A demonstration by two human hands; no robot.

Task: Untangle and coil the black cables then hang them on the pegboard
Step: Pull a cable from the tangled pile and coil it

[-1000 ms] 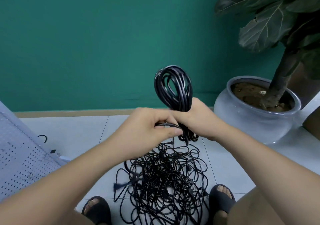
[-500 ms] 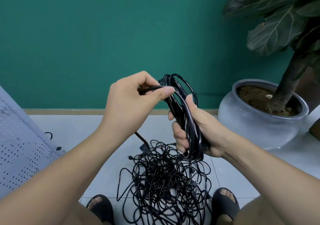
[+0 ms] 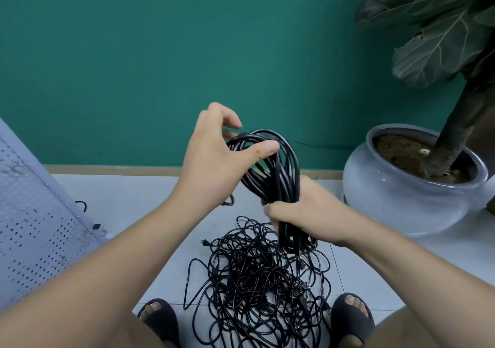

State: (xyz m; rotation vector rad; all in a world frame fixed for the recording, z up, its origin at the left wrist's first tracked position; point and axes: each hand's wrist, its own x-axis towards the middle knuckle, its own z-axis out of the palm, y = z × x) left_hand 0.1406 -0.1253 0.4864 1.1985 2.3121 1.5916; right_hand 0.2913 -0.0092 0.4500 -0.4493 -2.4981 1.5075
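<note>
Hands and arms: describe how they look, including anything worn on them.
The left hand and right hand are bare: no gloves, rings or markings show. The left forearm and right forearm are uncovered down to the frame edge, with no sleeve, watch or bracelet in view. The left thumbnail is short and unpainted.

coil [image 3: 278, 170]: gripped by right hand [image 3: 302, 213], top pinched by left hand [image 3: 214, 157]
tangle [image 3: 257, 280]: on floor below coil
</note>
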